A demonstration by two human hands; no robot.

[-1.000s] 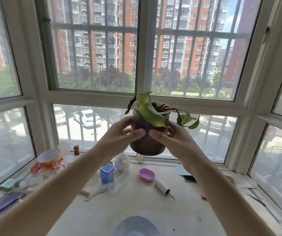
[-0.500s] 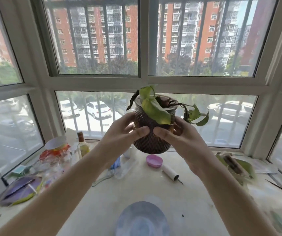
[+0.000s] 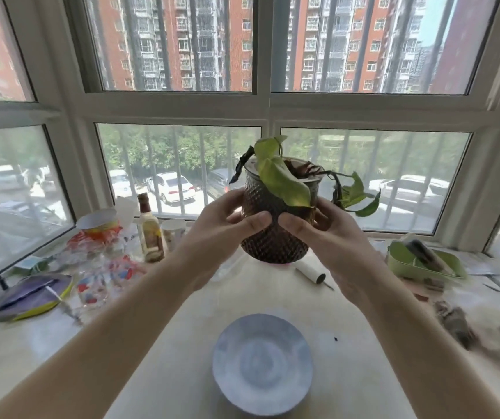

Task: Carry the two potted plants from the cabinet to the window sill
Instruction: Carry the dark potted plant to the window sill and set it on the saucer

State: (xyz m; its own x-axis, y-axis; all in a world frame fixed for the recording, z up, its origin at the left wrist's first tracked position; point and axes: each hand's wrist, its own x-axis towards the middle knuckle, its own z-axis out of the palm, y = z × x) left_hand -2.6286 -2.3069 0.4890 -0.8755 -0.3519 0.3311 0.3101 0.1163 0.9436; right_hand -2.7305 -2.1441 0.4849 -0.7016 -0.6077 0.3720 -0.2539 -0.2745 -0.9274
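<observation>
Above the window sill (image 3: 158, 343), one potted plant (image 3: 276, 219) was clamped between two hands, the left hand (image 3: 227, 234) at its 9 o'clock and the right hand (image 3: 330, 237) at its 3 o'clock, fingers wrapped round it. One plate (image 3: 262, 362) lay at the pot's 6 o'clock and one bottle (image 3: 150, 228) stood at its 9 o'clock. Since half a second earlier, the pot had come lower toward the sill.

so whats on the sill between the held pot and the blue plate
In the head view, nothing: the stretch of sill between the pot, held up by both hands, and the plate looks bare.
</observation>
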